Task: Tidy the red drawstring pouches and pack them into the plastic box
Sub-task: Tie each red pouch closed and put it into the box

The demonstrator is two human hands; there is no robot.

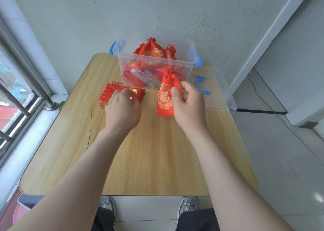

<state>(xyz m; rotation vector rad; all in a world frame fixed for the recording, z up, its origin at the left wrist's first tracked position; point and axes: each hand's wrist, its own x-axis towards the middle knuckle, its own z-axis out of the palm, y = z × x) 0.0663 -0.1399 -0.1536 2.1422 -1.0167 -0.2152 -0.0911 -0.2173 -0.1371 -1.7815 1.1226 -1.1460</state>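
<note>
– Hands first: how many, and what does each grip have?
– Two. Right hand pinches one held pouch, thumb on its gold print, fingers behind. Left hand lies knuckles-up on one flat pouch on the counter; its fingertips are hidden, so whether it pinches or only presses, I cannot tell.
– And the plastic box?
– One, with at least three packed pouches; the lower ones blur behind its clear wall.
– Room?
– The box sits at the far edge, and one lid beside it reaches the right edge. Open wood runs from the hands to the near edge.
</note>
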